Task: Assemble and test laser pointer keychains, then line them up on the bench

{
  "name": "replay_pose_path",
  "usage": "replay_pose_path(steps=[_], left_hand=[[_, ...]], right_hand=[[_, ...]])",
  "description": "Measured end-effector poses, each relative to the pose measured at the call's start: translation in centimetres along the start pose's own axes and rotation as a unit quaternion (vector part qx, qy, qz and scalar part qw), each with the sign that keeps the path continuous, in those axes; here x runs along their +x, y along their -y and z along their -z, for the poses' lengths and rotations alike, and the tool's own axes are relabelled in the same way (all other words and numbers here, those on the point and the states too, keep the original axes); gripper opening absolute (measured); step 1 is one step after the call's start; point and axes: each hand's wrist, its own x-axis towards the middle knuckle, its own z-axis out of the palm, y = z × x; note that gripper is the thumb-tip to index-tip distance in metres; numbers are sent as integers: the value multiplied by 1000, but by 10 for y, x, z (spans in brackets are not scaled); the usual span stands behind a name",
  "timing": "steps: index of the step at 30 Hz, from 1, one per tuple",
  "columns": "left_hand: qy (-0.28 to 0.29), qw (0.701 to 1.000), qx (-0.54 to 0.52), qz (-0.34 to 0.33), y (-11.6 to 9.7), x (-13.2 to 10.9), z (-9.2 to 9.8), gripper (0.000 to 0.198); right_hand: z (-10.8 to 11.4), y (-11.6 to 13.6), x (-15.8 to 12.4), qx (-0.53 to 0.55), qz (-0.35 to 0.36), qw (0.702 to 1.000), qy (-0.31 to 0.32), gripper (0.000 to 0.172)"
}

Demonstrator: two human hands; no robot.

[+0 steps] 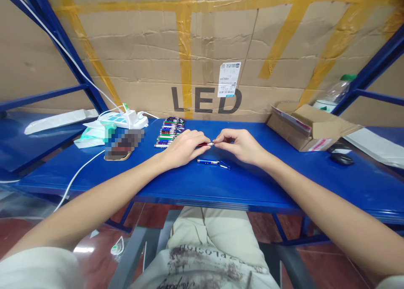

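My left hand (183, 148) is closed round a small red keychain flashlight (205, 144), whose silver tip pokes out to the right. My right hand (238, 145) pinches at that tip with thumb and forefinger. Both hands rest on the blue table (252, 183), near its middle. A blue keychain flashlight (213, 162) with a clip lies on the table just in front of my hands. Behind my left hand, a row of several small flashlights (168, 131) in mixed colours lies side by side.
An open cardboard box (304, 127) stands at the right, with a black mouse (341, 159) and a plastic bottle (334, 93) near it. A white power strip (124, 119) with cables, a blurred-out object (123, 143) and packets lie left. A cardboard wall marked LED (205, 100) closes the back.
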Motion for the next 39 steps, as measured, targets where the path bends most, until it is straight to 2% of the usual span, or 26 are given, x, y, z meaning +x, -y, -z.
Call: replay_pose_path(steps=[5,12,17,19,21,25,28,34,39], left_hand=[[-10,998,59,-26,-2,-1,2,31],[-28,984,156,-80,-5,0,2,36],[-42,986,147,-68,-6,1,1,36],[-47,989,129,-53,-6,1,1,35],[-50,993,105,-36,-4,0,0,34],[-54,997,47,2,1,-1,-3,34],[-56,998,19,26,2,0,-4,35],[-28,999,44,0,1,-1,-3,37],[-32,991,124,-33,0,-1,-3,39]], right_hand=[[1,6,3,123,-84,989,1,30],[2,9,5,225,-195,955,10,33],[2,4,6,304,-251,919,24,35],[2,2,6,302,-243,921,20,36],[1,2,6,266,-207,942,8,35],[-2,3,5,103,-80,991,-19,27],[-5,3,4,15,-27,999,-33,24],[-8,0,2,-23,-21,999,-14,26],[-10,0,2,37,-65,997,14,34]])
